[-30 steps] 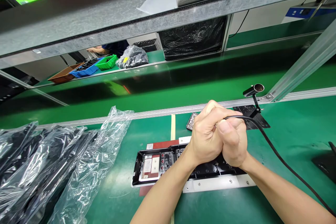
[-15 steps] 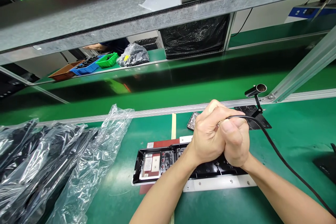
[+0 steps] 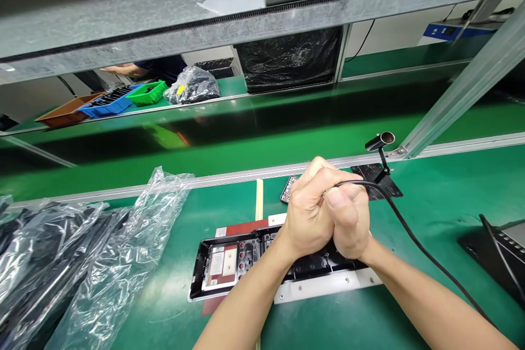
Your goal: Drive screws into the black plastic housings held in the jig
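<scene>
My left hand (image 3: 308, 213) and my right hand (image 3: 348, 224) are clenched together above a long black plastic housing (image 3: 229, 260) that lies on a white metal fixture (image 3: 324, 285) on the green bench. A black cable (image 3: 414, 240) comes out from between my fists under my right thumb and trails off to the right. What the cable ends in is hidden inside my hands. The housing's left part shows a labelled insert and small round holes.
Crumpled clear plastic bags (image 3: 82, 262) with black parts lie at the left. A small camera on a stand (image 3: 379, 145) sits behind my hands, a dark device (image 3: 498, 257) at the right. A green conveyor (image 3: 246, 131) runs across; coloured bins (image 3: 110, 101) and another person's arm lie beyond.
My hands stay clenched on the cable in the same pose. The view has shifted slightly, so everything sits a little further left and the dark device at the right shows more.
</scene>
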Available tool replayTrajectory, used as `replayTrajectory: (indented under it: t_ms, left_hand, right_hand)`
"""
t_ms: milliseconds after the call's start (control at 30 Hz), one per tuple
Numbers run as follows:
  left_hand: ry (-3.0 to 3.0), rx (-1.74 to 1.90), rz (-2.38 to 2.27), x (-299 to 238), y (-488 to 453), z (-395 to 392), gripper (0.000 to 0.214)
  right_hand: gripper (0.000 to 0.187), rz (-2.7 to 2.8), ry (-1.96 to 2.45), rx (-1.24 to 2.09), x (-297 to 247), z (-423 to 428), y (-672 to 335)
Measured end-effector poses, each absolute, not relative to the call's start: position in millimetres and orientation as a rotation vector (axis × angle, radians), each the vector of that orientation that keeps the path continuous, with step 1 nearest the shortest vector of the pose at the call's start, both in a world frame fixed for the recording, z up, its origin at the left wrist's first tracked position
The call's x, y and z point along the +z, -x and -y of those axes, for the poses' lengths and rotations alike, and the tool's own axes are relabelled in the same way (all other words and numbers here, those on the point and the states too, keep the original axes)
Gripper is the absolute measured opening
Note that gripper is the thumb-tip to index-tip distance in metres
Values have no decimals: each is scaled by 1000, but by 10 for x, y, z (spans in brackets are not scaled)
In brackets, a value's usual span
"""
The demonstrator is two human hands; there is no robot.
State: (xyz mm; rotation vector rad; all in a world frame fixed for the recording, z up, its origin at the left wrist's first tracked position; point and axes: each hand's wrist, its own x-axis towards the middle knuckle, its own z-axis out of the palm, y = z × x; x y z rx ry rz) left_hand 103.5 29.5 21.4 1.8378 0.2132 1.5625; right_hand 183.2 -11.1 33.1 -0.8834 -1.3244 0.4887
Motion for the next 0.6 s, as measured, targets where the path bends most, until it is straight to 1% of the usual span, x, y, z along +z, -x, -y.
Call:
replayTrajectory:
  t_ms: [133,367,600]
  left_hand:
    - [-1837,1543,-219,200,-1036,-292,24]
    - [-1849,1561,-232,177,-1059,-302,21]
    - [-1863,1627,-182,199,-1080,-313,19]
  right_hand:
    - [51,1316,872,487,295,114,-1840]
    - [51,1301,868,522,285,115,-1852]
    - [59,1318,838,529,350,116,-1857]
